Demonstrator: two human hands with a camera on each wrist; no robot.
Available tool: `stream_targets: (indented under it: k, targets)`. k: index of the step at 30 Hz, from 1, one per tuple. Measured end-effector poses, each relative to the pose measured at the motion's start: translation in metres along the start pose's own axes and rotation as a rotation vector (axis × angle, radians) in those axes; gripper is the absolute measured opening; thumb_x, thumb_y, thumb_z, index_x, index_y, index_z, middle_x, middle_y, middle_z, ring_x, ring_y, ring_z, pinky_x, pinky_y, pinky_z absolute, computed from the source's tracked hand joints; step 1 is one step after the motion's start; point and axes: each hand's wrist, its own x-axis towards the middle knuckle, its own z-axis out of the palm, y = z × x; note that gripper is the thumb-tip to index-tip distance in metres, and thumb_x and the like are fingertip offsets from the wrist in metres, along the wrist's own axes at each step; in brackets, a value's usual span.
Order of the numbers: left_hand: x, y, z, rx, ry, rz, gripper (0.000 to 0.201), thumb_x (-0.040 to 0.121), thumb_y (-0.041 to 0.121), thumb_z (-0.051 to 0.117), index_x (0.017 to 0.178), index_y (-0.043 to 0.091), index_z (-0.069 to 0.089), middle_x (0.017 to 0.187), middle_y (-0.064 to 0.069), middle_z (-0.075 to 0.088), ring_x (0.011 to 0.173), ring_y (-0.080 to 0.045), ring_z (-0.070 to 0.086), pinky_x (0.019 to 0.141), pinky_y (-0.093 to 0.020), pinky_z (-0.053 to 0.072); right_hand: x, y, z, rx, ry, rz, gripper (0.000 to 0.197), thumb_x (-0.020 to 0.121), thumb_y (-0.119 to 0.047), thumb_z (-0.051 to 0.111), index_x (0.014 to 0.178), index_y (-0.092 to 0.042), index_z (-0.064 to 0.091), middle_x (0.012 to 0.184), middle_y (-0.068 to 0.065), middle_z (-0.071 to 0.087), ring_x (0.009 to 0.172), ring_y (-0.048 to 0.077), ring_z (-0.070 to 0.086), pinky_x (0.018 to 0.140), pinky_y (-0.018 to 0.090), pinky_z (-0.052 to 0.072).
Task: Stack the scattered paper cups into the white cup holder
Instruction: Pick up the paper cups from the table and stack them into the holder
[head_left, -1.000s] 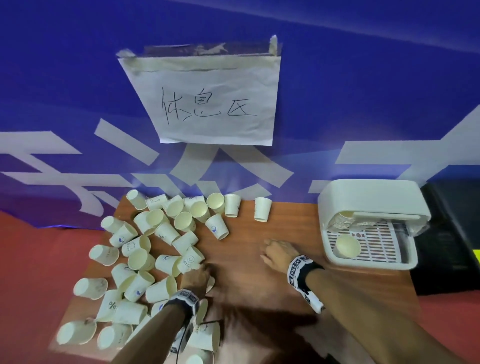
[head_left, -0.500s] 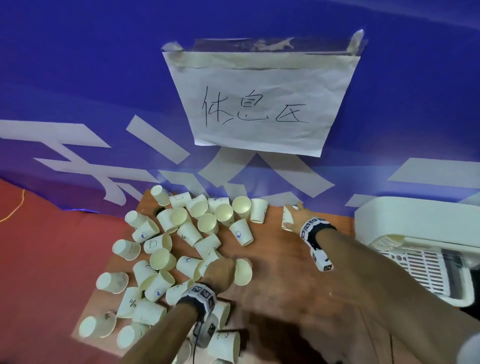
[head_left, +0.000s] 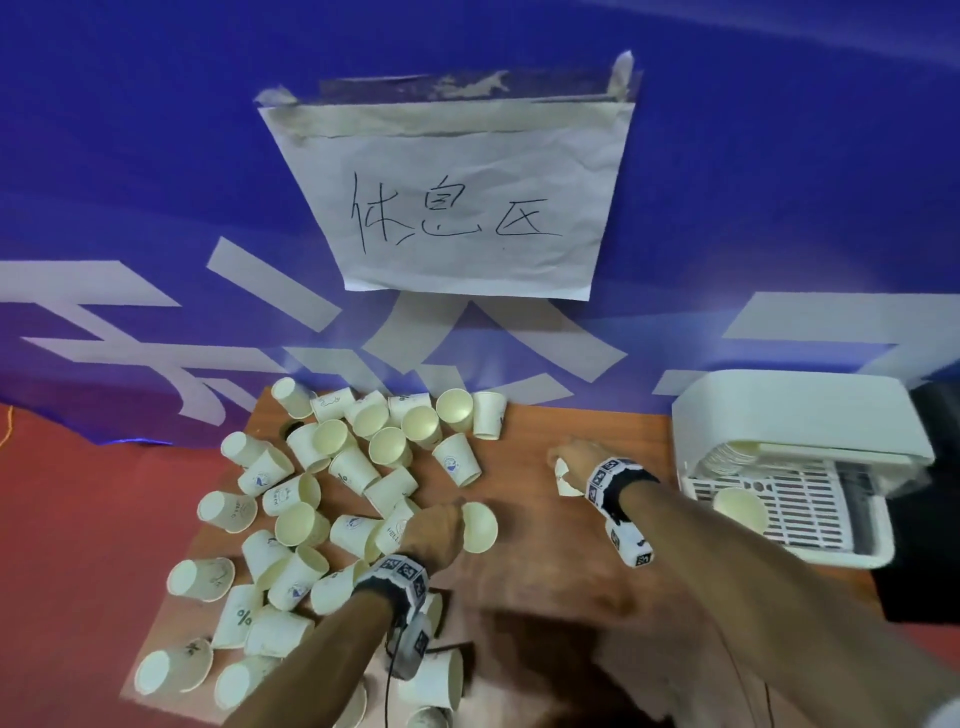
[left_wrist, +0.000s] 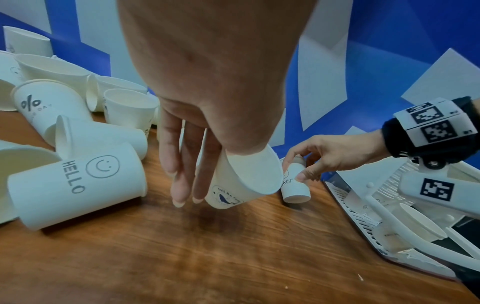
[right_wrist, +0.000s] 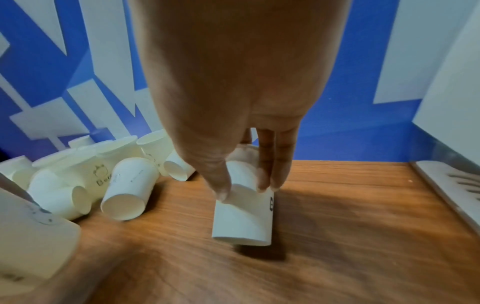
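Several white paper cups (head_left: 332, 483) lie scattered over the left half of the wooden table (head_left: 545, 597). My left hand (head_left: 434, 532) holds one cup (head_left: 479, 526) just above the table; in the left wrist view this whale-print cup (left_wrist: 244, 181) hangs tilted under the hand. My right hand (head_left: 571, 457) pinches another cup (head_left: 563, 478) mid-table; the right wrist view has this cup (right_wrist: 244, 211) between thumb and fingers, mouth toward the camera. The white cup holder (head_left: 789, 457) stands at the right with stacked cups (head_left: 727, 452) under its hood and one cup (head_left: 737, 512) on its grille.
A blue banner with a taped paper sign (head_left: 462, 208) hangs directly behind the table. Red floor (head_left: 78, 519) lies to the left. More cups (head_left: 436, 675) sit near the front edge under my left forearm. A "HELLO" cup (left_wrist: 78, 185) lies beside my left hand.
My right hand reached to the lone cup at the back, took it, and has drawn it toward the table's middle. My left hand picked a cup from the pile and lifted it.
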Motion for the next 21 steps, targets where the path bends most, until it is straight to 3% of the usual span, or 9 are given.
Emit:
stream_targets:
  k: [3,5,8,12,14,15,17,19,21]
  targets:
    - [-0.005,0.022,-0.017,-0.003,0.023,0.04,0.03,0.099,0.026,0.047,0.126,0.016,0.053,0.111,-0.01,0.07,0.098,-0.032,0.069,0.074,-0.039,0.051,-0.024,0.004,0.002,0.095,0.124,0.0,0.042,0.09,-0.012,0.068,0.126,-0.032,0.061,0.135,-0.001,0.059,0.122,0.026,0.058,0.103,0.034,0.046]
    - [-0.007,0.037,-0.026,0.031,0.019,0.058,0.025,0.099,0.025,0.047,0.119,0.013,0.056,0.107,-0.012,0.07,0.095,-0.032,0.069,0.069,-0.038,0.049,-0.042,0.006,0.002,0.192,0.205,0.039,0.056,0.091,-0.017,0.07,0.141,-0.033,0.051,0.139,0.002,0.059,0.126,0.028,0.058,0.104,0.036,0.045]
    - [-0.007,0.058,-0.034,0.023,0.047,0.066,0.025,0.097,0.025,0.046,0.119,0.015,0.052,0.109,-0.011,0.068,0.097,-0.033,0.067,0.072,-0.04,0.053,-0.069,0.007,0.0,0.362,0.318,0.124,0.07,0.09,-0.021,0.07,0.151,-0.031,0.036,0.133,0.009,0.065,0.121,0.033,0.061,0.1,0.04,0.049]
    - [-0.009,0.099,-0.041,-0.005,0.123,0.118,0.029,0.097,0.027,0.044,0.122,0.015,0.053,0.105,-0.011,0.069,0.095,-0.034,0.067,0.073,-0.04,0.053,-0.108,0.024,0.005,0.585,0.429,0.243,0.045,0.09,-0.024,0.068,0.134,-0.016,0.062,0.131,0.012,0.065,0.119,0.031,0.061,0.097,0.034,0.048]
    - [-0.012,0.122,-0.043,-0.001,0.162,0.171,0.029,0.099,0.03,0.039,0.115,0.014,0.057,0.102,-0.01,0.07,0.092,-0.033,0.068,0.073,-0.04,0.053,-0.129,0.037,0.014,0.739,0.546,0.28,0.02,0.089,-0.021,0.066,0.104,-0.011,0.073,0.111,0.013,0.071,0.103,0.031,0.064,0.088,0.034,0.05]
    - [-0.014,0.135,-0.044,0.0,0.16,0.189,0.031,0.099,0.032,0.037,0.108,0.013,0.06,0.101,-0.011,0.071,0.09,-0.033,0.068,0.072,-0.04,0.054,-0.142,0.044,0.02,0.815,0.601,0.287,0.011,0.089,-0.019,0.065,0.081,-0.012,0.069,0.09,0.009,0.069,0.089,0.03,0.061,0.078,0.034,0.048]
    - [-0.018,0.16,-0.044,0.007,0.168,0.217,0.035,0.101,0.034,0.036,0.098,0.012,0.063,0.097,-0.013,0.071,0.086,-0.035,0.068,0.07,-0.041,0.053,-0.165,0.061,0.033,0.91,0.698,0.326,0.037,0.092,-0.021,0.064,0.058,-0.018,0.05,0.068,-0.002,0.054,0.076,0.026,0.053,0.068,0.033,0.039]
    - [-0.02,0.185,-0.044,0.004,0.175,0.228,0.038,0.103,0.035,0.035,0.096,0.01,0.064,0.096,-0.014,0.071,0.086,-0.036,0.067,0.07,-0.041,0.05,-0.19,0.082,0.041,0.947,0.732,0.333,0.037,0.095,-0.027,0.064,0.06,-0.018,0.056,0.073,0.0,0.059,0.079,0.025,0.057,0.071,0.03,0.042]
    - [-0.021,0.209,-0.043,0.006,0.166,0.243,0.04,0.104,0.034,0.035,0.097,0.008,0.064,0.098,-0.016,0.071,0.089,-0.038,0.066,0.071,-0.041,0.048,-0.21,0.106,0.041,0.945,0.761,0.294,0.032,0.097,-0.032,0.065,0.074,-0.011,0.069,0.082,0.002,0.065,0.082,0.022,0.061,0.072,0.018,0.044]
